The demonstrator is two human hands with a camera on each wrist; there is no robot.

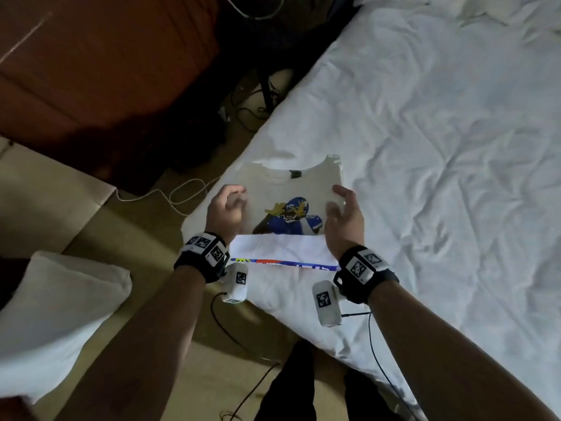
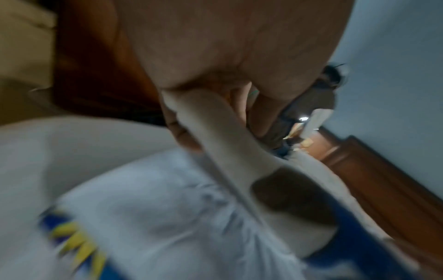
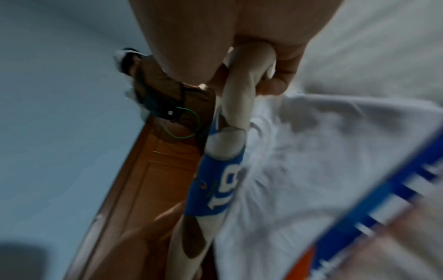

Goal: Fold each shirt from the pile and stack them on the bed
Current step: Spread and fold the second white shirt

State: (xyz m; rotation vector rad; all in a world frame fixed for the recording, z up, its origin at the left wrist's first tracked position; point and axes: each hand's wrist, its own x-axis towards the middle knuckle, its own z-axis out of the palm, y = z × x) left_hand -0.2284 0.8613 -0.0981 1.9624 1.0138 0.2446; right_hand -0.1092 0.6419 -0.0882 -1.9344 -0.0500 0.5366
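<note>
A cream shirt (image 1: 288,189) with a blue football-player print is held up over the near corner of the bed (image 1: 425,147). My left hand (image 1: 226,208) grips its left folded edge (image 2: 215,136), and my right hand (image 1: 343,217) grips its right folded edge (image 3: 239,91). Below it lies a folded white shirt (image 1: 282,249) with a blue, red and yellow print along its near edge. Both wrist views are blurred.
A white pillow (image 1: 57,314) lies at the lower left on a tan surface. Cables (image 1: 182,192) run across the floor beside the bed. A brown wooden headboard or cabinet (image 1: 106,71) stands at the upper left. Rumpled white sheet covers the bed to the right.
</note>
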